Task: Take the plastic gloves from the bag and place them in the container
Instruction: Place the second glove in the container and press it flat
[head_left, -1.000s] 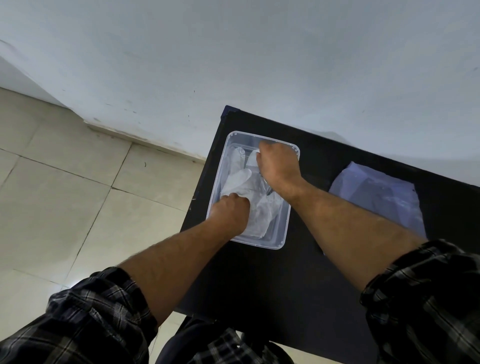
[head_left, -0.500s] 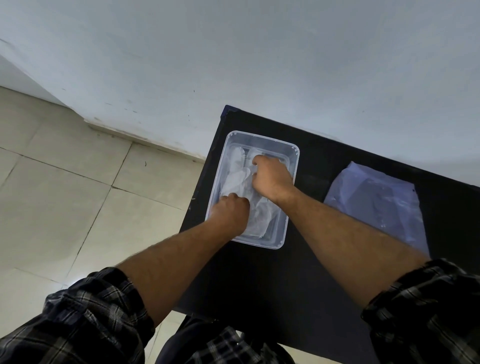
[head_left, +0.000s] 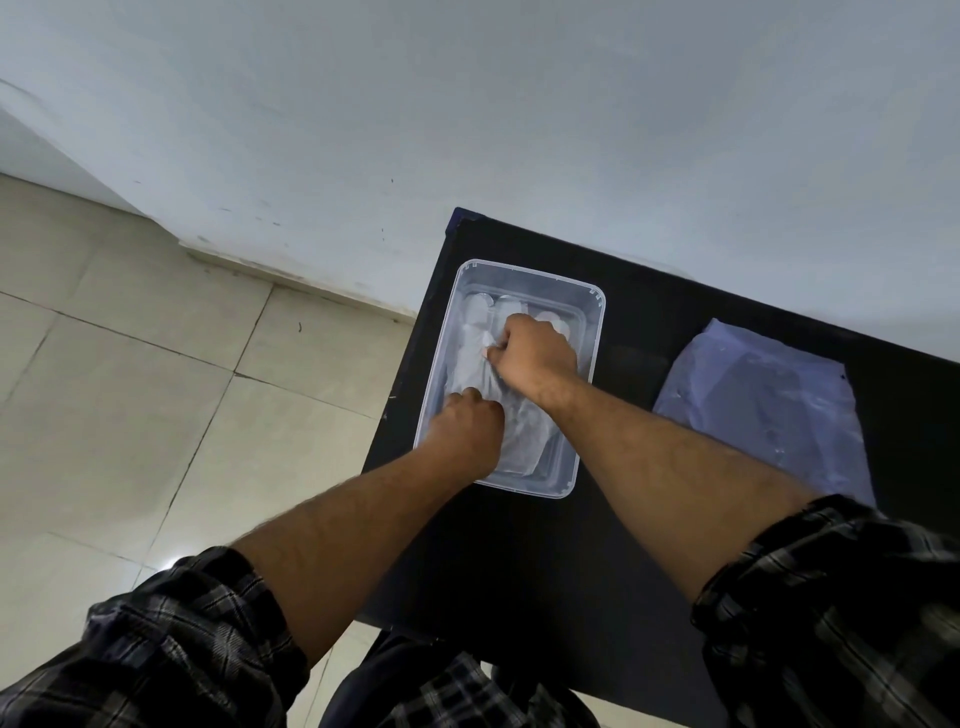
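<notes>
A clear rectangular plastic container (head_left: 592, 306) stands near the left edge of a black table (head_left: 530, 561). Thin translucent plastic gloves (head_left: 470, 358) lie inside it. My left hand (head_left: 467, 431) is in the container's near end, fingers curled down onto the gloves. My right hand (head_left: 535, 353) is in the middle of the container, fingers pinched on a glove. A flat translucent plastic bag (head_left: 763, 405) lies on the table to the right of the container; what it holds is unclear.
The table stands against a white wall (head_left: 519, 130). A tiled floor (head_left: 130, 389) lies to the left, past the table's left edge. My plaid sleeves fill the bottom corners.
My right hand has drawn back from the container's far end to its middle and closed on the gloves. My left hand has stayed at the near end.
</notes>
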